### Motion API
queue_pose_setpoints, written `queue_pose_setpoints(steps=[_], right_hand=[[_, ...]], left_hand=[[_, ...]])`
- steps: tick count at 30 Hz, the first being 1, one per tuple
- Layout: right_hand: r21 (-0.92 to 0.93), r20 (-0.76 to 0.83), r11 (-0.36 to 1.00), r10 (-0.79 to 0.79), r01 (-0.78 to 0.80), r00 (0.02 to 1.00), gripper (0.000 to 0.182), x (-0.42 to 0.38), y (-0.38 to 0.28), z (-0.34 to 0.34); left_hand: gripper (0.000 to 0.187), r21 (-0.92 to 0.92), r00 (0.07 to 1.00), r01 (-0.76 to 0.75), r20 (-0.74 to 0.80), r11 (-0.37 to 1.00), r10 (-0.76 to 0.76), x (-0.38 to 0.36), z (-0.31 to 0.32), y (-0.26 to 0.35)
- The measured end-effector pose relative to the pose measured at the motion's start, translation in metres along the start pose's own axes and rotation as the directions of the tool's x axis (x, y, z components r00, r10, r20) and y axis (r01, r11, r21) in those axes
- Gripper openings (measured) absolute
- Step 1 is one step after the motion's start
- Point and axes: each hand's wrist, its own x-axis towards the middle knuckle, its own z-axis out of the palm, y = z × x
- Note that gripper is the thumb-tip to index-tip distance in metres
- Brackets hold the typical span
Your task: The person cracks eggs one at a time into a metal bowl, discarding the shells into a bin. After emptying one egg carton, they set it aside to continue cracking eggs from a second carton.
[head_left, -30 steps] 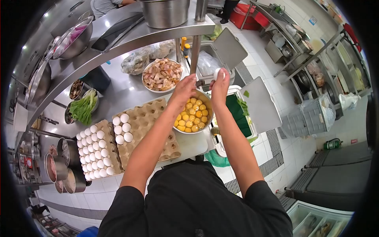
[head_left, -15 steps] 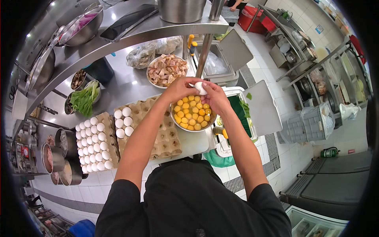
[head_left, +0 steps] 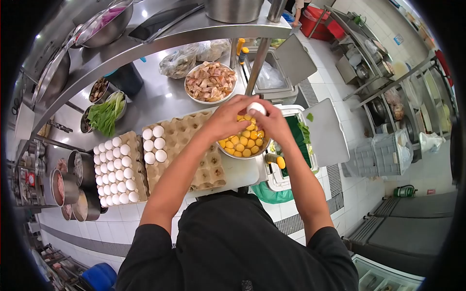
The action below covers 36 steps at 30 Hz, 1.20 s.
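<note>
A white egg (head_left: 256, 107) is held between my two hands, above a round bowl (head_left: 238, 156). The fingers of my left hand (head_left: 228, 119) curl around its far left side, with the tips partly hidden. My right hand (head_left: 273, 123) grips the egg from the right, its thumb against the shell. Whether the shell is split cannot be made out. Inside the bowl lie many whole yellow yolks (head_left: 245, 141) in clear egg white. To the left are cardboard egg trays (head_left: 206, 167), one mostly bare and one filled with white eggs (head_left: 116, 165).
Behind the hands stands a bowl of cut raw meat (head_left: 210, 83). A white bin with a yellow-handled tool (head_left: 275, 160) is at the right. Leafy greens (head_left: 108, 115) sit farther left. A steel shelf (head_left: 174, 35) with a post (head_left: 258, 65) overhangs the counter.
My left hand has turned, its thumb now lower over the yolks. The egg sits more in my right hand, slightly lower and to the right. The whole view has shifted slightly.
</note>
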Motion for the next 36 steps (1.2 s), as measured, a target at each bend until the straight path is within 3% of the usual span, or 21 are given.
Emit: queue_pose_setpoints(steps=[1, 3, 5, 7, 9, 11, 12, 13, 15, 20, 21, 22, 23, 25, 26, 27, 28, 29, 31, 35, 36], right_hand=[[-0.018, -0.027, 1.0, 0.015, -0.016, 1.0, 0.049, -0.001, -0.001, -0.01], [-0.347, -0.157, 0.937, -0.025, -0.031, 0.987, 0.057, -0.004, 0.0, -0.039], [-0.787, -0.297, 0.617, -0.387, 0.006, 0.873, 0.065, 0.0, 0.045, -0.067], [-0.782, -0.307, 0.62, -0.282, -0.071, 0.909, 0.065, -0.008, 0.055, -0.076], [-0.572, -0.218, 0.812, -0.008, -0.121, 0.976, 0.063, -0.021, 0.075, -0.068], [-0.314, -0.042, 0.856, 0.419, -0.41, 0.907, 0.052, -0.028, 0.051, -0.035], [-0.335, -0.155, 0.869, 0.329, -0.363, 0.931, 0.042, -0.023, 0.067, -0.024], [-0.34, -0.145, 0.87, 0.326, -0.356, 0.934, 0.042, -0.013, 0.087, -0.024], [-0.6, -0.211, 0.79, 0.0, -0.13, 0.977, 0.039, 0.005, 0.104, -0.026], [-0.547, -0.231, 0.797, 0.149, -0.255, 0.961, 0.04, 0.002, 0.05, -0.014], [-0.757, -0.259, 0.653, -0.28, -0.014, 0.924, 0.039, 0.003, 0.048, -0.003], [-0.761, -0.284, 0.648, -0.352, 0.013, 0.892, 0.038, -0.001, 0.043, 0.003], [-0.767, -0.306, 0.641, -0.423, 0.043, 0.853, 0.038, -0.005, 0.037, 0.008], [-0.604, -0.143, 0.759, -0.402, 0.242, 0.904, 0.029, -0.008, 0.017, 0.044], [-0.568, -0.043, 0.789, -0.315, 0.236, 0.948, 0.026, -0.01, 0.017, 0.075], [-0.492, 0.186, 0.798, -0.294, 0.348, 0.937, 0.028, -0.012, 0.019, 0.103], [-0.443, 0.323, 0.83, -0.206, 0.34, 0.924, 0.031, -0.02, 0.012, 0.136], [-0.406, 0.431, 0.745, -0.354, 0.529, 0.83, 0.033, -0.02, 0.027, 0.168], [-0.443, 0.571, 0.692, -0.274, 0.571, 0.774, 0.04, -0.027, 0.019, 0.221], [-0.503, 0.628, 0.624, -0.211, 0.598, 0.749, 0.047, -0.021, 0.036, 0.277], [-0.492, 0.641, 0.599, -0.242, 0.632, 0.728, 0.049, -0.019, 0.038, 0.282]], left_hand=[[0.054, -0.138, 0.998, -0.041, -0.057, 0.99, 0.033, -0.002, -0.002, 0.007], [0.053, 0.118, 0.971, 0.033, -0.237, 0.992, -0.004, -0.016, -0.032, -0.015], [0.046, 0.225, 0.908, 0.174, -0.413, 0.959, -0.069, -0.048, -0.078, -0.063], [0.046, 0.494, 0.841, 0.478, -0.497, 0.727, -0.215, -0.098, -0.119, -0.122], [0.04, 0.356, 0.733, 0.661, -0.495, 0.661, -0.466, -0.139, -0.139, -0.152], [0.038, 0.408, 0.758, 0.629, -0.514, 0.662, -0.403, -0.163, -0.134, -0.166], [0.036, 0.465, 0.788, 0.585, -0.521, 0.664, -0.329, -0.17, -0.135, -0.17], [0.036, 0.461, 0.781, 0.592, -0.53, 0.661, -0.33, -0.173, -0.134, -0.172], [0.036, 0.428, 0.754, 0.611, -0.572, 0.666, -0.324, -0.177, -0.131, -0.174], [0.036, 0.368, 0.73, 0.624, -0.589, 0.689, -0.346, -0.183, -0.133, -0.166], [0.035, 0.289, 0.696, 0.644, -0.606, 0.709, -0.385, -0.186, -0.135, -0.166], [0.037, 0.127, 0.64, 0.622, -0.651, 0.772, -0.408, -0.191, -0.137, -0.166], [0.037, 0.127, 0.628, 0.63, -0.664, 0.766, -0.406, -0.195, -0.142, -0.165], [0.042, 0.337, 0.647, 0.684, -0.69, 0.647, -0.324, -0.206, -0.149, -0.158], [0.045, 0.244, 0.565, 0.794, -0.633, 0.557, -0.528, -0.201, -0.152, -0.142], [0.045, 0.242, 0.561, 0.797, -0.637, 0.553, -0.529, -0.2, -0.15, -0.142], [0.044, 0.299, 0.58, 0.788, -0.654, 0.539, -0.486, -0.2, -0.148, -0.143], [0.043, 0.352, 0.598, 0.778, -0.67, 0.52, -0.44, -0.199, -0.146, -0.145], [0.039, 0.351, 0.596, 0.768, -0.698, 0.536, -0.397, -0.198, -0.143, -0.144], [0.037, 0.08, 0.438, 0.819, -0.725, 0.568, -0.531, -0.2, -0.149, -0.137], [0.035, -0.246, 0.398, 0.627, -0.714, 0.739, -0.575, -0.204, -0.15, -0.143]])
